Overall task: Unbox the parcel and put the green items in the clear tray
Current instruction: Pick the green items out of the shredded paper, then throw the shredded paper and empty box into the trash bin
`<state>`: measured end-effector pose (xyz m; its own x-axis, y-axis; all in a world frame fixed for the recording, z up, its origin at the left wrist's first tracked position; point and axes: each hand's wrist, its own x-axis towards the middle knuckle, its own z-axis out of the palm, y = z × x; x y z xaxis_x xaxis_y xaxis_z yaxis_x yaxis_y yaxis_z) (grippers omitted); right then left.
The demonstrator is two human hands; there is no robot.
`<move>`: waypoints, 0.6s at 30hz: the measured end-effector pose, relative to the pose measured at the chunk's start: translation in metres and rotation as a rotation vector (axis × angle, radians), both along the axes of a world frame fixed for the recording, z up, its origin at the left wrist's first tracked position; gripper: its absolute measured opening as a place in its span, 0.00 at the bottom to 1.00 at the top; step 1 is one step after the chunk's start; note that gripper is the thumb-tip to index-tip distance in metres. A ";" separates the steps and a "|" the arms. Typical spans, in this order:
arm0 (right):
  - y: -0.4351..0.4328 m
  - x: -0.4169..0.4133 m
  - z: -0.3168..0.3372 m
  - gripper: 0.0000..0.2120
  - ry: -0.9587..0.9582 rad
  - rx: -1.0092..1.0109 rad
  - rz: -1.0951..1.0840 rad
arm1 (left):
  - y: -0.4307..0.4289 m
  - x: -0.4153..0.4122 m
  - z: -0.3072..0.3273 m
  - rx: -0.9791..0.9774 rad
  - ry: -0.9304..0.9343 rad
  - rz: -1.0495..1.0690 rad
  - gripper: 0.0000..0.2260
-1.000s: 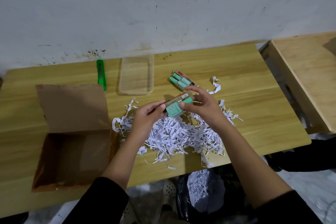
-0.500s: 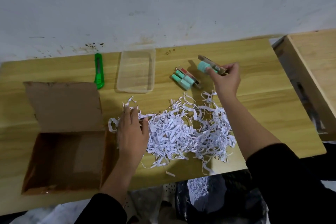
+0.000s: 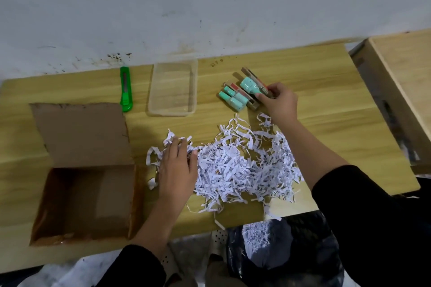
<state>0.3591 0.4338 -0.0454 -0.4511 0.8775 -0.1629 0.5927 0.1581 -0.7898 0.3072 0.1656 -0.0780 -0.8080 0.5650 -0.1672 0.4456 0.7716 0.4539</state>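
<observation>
On the tabletop [image 3: 326, 123] the box [image 3: 88, 202] is open, right hand [image 3: 278, 100] pinches a green pack [image 3: 250, 85], left hand [image 3: 177, 165] lies spread on shreds [image 3: 245, 165], clear tray [image 3: 171, 113] still unfilled.

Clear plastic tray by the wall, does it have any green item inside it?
No, the clear rectangular plastic tray holds nothing; the mint-green items in view are outside it, to its right.

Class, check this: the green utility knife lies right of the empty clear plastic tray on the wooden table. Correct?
No. The head view shows the green utility knife lying left of the empty clear plastic tray on the wooden table.
</observation>
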 end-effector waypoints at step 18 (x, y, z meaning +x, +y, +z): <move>-0.129 0.116 -0.019 0.47 -0.499 0.304 0.600 | -0.033 0.014 0.005 -0.230 0.042 -0.401 0.36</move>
<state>0.4748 0.3043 -0.0646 -0.7931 0.5496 -0.2625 0.6090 0.7215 -0.3293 0.3212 0.1330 -0.0730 -0.5418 0.7864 -0.2966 0.7437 0.6130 0.2668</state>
